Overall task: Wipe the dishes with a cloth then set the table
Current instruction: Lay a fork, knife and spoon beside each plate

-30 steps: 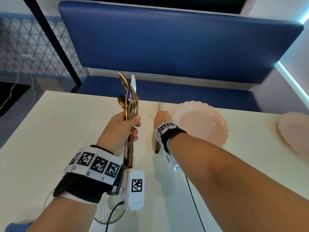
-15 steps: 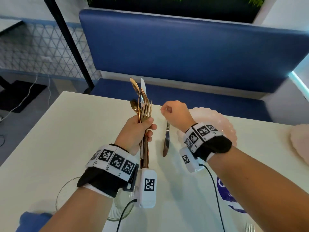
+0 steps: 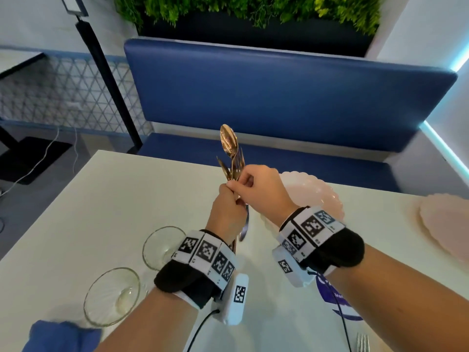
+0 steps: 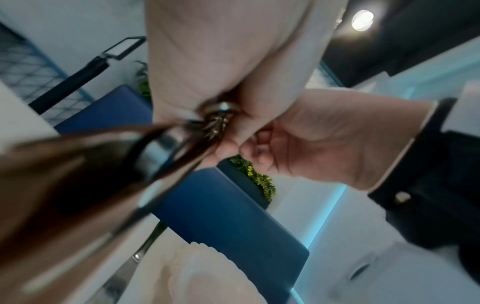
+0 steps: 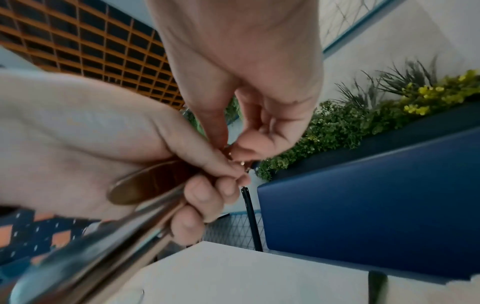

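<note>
Upright, glossy gold cutlery fills left hand's fist; right hand pinches one piece

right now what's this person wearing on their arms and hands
Both forearms and hands are bare, with no sleeves or gloves. Each wrist carries a black fabric band under a ring of white blocks printed with black square codes. A white camera box with its own code hangs beneath, trailing a thin black cable.

Blue padded bench beneath green wall planter
</note>
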`<action>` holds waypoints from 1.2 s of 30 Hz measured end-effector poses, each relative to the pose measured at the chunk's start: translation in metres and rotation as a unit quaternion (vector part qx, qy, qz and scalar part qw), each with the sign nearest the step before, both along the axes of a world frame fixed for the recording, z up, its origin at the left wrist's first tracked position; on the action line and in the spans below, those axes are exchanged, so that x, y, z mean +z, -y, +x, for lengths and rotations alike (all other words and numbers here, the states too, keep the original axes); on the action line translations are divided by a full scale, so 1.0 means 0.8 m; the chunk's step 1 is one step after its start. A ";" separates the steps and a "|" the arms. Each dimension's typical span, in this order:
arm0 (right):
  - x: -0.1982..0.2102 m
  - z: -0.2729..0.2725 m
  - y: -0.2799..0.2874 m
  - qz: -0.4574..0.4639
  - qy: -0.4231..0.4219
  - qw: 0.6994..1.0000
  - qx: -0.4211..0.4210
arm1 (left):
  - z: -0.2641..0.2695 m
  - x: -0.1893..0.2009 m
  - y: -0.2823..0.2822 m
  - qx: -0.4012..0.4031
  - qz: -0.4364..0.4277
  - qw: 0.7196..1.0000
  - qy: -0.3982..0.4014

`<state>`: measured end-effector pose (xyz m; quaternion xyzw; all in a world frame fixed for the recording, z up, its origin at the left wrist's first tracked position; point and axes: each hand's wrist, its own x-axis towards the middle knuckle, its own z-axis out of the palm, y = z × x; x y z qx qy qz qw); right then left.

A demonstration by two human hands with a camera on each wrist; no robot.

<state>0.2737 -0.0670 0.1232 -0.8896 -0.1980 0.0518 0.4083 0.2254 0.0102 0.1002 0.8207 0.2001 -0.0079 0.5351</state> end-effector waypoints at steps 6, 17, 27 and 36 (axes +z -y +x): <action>0.029 0.006 0.002 -0.198 0.178 0.960 0.086 | -0.004 0.012 0.013 0.023 0.091 0.995 0.017; 0.097 0.055 -0.012 -0.571 0.268 0.707 0.321 | -0.008 0.012 -0.002 -0.047 0.109 0.993 -0.007; 0.144 0.101 0.026 -0.497 0.228 0.802 0.241 | -0.002 -0.001 -0.047 -0.009 0.066 0.997 -0.042; -0.067 0.099 -0.002 -0.158 -0.174 0.972 0.003 | -0.001 0.014 -0.086 0.099 -0.136 0.986 0.003</action>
